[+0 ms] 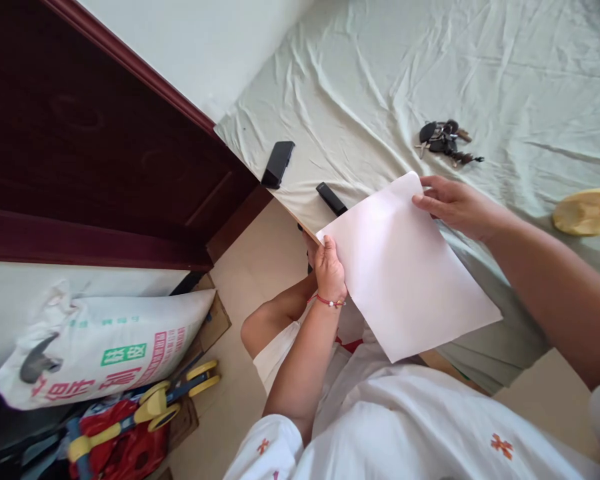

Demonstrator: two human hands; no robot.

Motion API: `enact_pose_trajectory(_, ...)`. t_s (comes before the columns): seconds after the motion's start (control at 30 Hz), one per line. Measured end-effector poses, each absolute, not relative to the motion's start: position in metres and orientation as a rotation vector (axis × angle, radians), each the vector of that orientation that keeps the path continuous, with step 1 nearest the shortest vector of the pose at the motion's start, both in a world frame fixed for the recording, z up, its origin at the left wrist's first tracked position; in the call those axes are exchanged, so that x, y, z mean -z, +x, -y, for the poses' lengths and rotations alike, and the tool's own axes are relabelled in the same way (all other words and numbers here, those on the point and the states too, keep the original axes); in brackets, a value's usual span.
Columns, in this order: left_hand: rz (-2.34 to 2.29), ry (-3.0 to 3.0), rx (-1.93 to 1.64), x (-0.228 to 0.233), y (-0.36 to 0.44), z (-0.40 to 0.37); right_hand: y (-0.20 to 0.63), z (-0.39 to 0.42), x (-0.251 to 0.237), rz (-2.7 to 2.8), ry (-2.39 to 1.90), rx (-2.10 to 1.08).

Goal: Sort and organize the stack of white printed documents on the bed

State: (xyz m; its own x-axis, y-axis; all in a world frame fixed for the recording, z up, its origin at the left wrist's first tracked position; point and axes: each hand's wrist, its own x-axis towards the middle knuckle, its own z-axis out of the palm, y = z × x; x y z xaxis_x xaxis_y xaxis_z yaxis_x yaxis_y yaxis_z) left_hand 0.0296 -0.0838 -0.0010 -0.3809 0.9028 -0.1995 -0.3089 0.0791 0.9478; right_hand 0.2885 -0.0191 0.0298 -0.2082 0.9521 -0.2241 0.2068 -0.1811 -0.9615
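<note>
A blank white sheet of paper (410,273) spans the space between my two hands, over my lap and the edge of the cloth-covered surface. My left hand (330,268) grips its left corner, thumb on top and the other fingers hidden beneath. At the upper right corner, my right hand (453,205) pinches the sheet between thumb and fingers. Just past the paper's far edge lies a small black object (331,199), partly covered by the sheet. A bunch of keys (445,140) rests on the cloth beyond my right hand.
A black phone (278,164) lies near the edge of the pale green cloth (360,87). To the right sits a yellowish lump (585,212). On the floor at left are a stuffed white sack (145,320) and a yellow-and-blue wheeled toy (145,410). A dark red door (105,140) stands behind.
</note>
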Motion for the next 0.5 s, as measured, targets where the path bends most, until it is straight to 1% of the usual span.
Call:
enact_pose_trajectory(0.17,-1.279,0.576,-1.493,-0.007,0.030,0.081,0.286,0.024,-0.032,1.197,-1.201,-1.818)
enact_pose_trajectory(0.27,-1.304,0.558,-1.504,-0.007,0.029,0.079,0.284,0.027,-0.029,1.087,-1.204,-1.947)
enact_pose_trajectory(0.33,-1.351,0.563,-1.512,-0.006,0.029,0.078,0.282,0.028,-0.028,1.107,-1.269,-1.934)
enact_pose_trajectory(0.5,-1.356,0.596,-1.507,-0.007,0.032,0.078,0.279,0.027,-0.023,1.283,-1.353,-1.772)
